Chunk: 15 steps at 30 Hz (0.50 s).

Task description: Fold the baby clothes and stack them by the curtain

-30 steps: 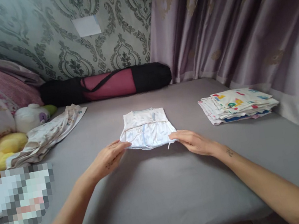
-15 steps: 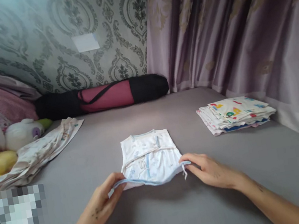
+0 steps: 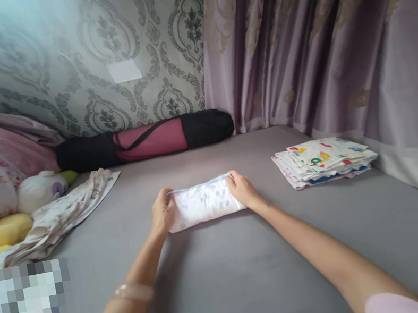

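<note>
**White printed garment spans both hands**

The white printed garment (image 3: pixel 205 201) stretches crosswise mid-bed (image 3: pixel 224 288), its long axis roughly parallel to the bed's far edge. Left hand (image 3: pixel 163 211) and right hand (image 3: pixel 242 189) pinch opposite ends of its blue-trimmed far side, fingers closed on cloth; neither is clearly nearer. Folded clothes (image 3: pixel 326 157) sit toward the right edge.

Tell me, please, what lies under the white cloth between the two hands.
Around the white cloth, the grey sheet shows, and it probably continues beneath. The spot directly under is covered by the cloth, so I cannot see it, nor the cloth's underside.
</note>
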Available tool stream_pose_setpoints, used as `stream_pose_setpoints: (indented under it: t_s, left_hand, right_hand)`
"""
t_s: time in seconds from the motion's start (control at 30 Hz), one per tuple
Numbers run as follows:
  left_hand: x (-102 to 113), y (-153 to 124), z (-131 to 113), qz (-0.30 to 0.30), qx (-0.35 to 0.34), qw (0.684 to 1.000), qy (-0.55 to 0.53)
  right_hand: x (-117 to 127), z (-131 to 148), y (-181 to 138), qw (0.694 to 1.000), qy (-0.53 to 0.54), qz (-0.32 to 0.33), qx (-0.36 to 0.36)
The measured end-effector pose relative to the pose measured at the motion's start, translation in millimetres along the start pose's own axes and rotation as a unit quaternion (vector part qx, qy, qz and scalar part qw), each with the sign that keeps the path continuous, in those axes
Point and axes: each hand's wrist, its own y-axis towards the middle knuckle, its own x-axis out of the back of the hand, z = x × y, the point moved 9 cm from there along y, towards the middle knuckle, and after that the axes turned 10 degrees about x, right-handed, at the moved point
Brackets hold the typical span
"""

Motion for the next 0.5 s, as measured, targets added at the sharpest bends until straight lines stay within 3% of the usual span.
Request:
stream_pose_setpoints:
  t_s: [0.13, 0.33, 0.5]
  left_hand:
    - [-15.2, 8.9, 8.4, -0.056, 0.003, 0.996, 0.072]
    - [-16.8, 8.5, 11.5, -0.045, 0.004, 0.993, 0.113]
    - [-14.7, 8.6, 7.5, -0.071, -0.009, 0.986, 0.149]
  right_hand:
    - [-22.7, -14.9, 3.1, 0.995, -0.064, 0.052, -0.062]
    - [-21.9, -23.2, 4.3, 0.995, -0.06, 0.05, -0.066]
    - [-21.0, -28.7, 5.2, 0.994, -0.057, 0.04, -0.081]
